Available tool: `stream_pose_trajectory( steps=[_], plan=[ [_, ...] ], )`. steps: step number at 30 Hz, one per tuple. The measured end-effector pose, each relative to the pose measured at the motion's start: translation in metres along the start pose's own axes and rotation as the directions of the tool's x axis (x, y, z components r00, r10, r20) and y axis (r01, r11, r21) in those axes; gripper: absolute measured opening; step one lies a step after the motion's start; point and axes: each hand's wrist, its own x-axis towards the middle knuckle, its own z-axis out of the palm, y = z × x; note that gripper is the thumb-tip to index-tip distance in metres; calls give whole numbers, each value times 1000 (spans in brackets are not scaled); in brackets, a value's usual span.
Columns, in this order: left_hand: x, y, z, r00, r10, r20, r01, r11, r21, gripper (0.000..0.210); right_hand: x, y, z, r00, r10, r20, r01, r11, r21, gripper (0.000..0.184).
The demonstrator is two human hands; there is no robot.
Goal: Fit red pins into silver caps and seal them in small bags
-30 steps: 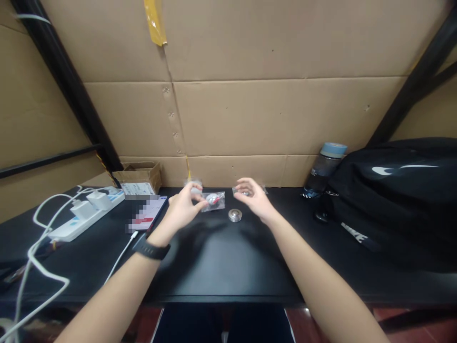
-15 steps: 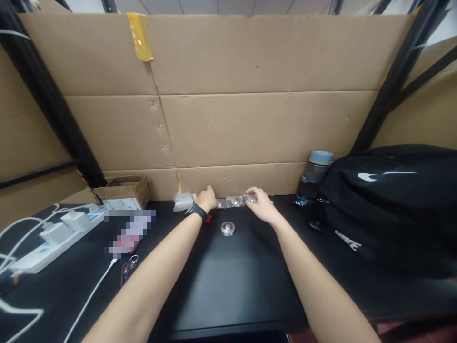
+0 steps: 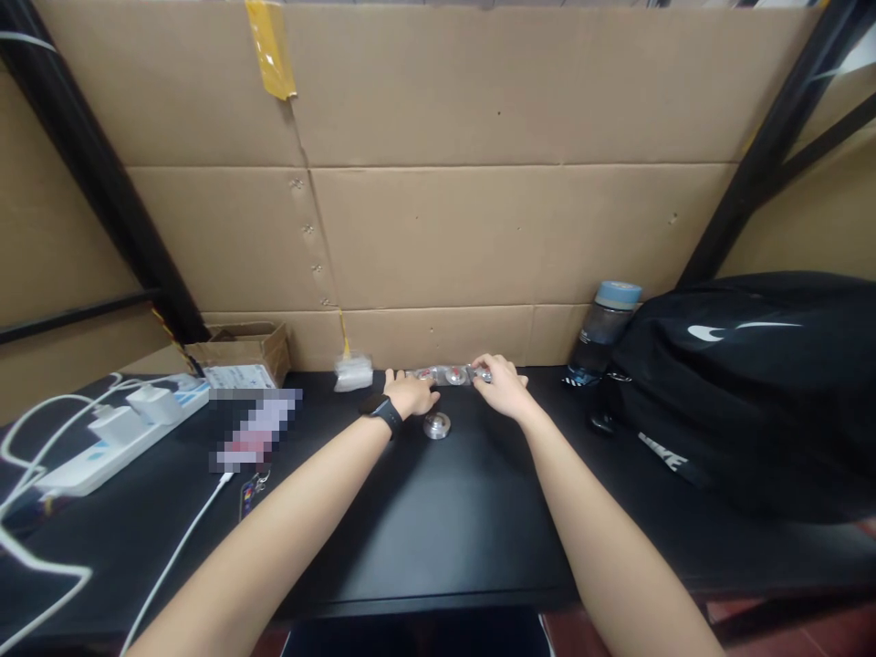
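Can read NIKE (image 3: 662,452) low on the black bag (image 3: 766,411), and see a white swoosh (image 3: 704,334) higher up.

Cardboard wall (image 3: 438,100): evenly lit, moderately bright.
Desk (image 3: 452,520): we catch a soft sheen toward its near middle.
Black bag (image 3: 753,401): we lose some folds in darkness.
Packets (image 3: 454,375): soft, hard for us to resolve.
Phone (image 3: 256,431): pixelated.
Black posts (image 3: 102,173): splayed by wide-angle stretch.
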Motion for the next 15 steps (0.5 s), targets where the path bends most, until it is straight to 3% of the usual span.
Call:
stream_pose_trajectory(
  steps=[5, 8, 12, 15],
  plan=[
    [5, -3, 2, 1000, 3, 11, -2, 999, -41, 53, 0, 2, 0, 999, -18, 30, 18, 1000, 3, 20],
    [-3, -15, -3, 999, 18, -49, -21, 998, -52, 55, -2, 1, 0, 987, -120, 110, 115, 992, 57, 16],
    [-26, -45, -14, 978, 50, -200, -62, 996, -57, 44, -9, -9, 4, 893, -349, 283, 286, 927, 242, 20],
    [-46, -70, -12, 931, 161, -327, -201, 975, -94, 33, -16, -20, 9, 827, -436, 355, 343, 892, 295, 34]
  ],
)
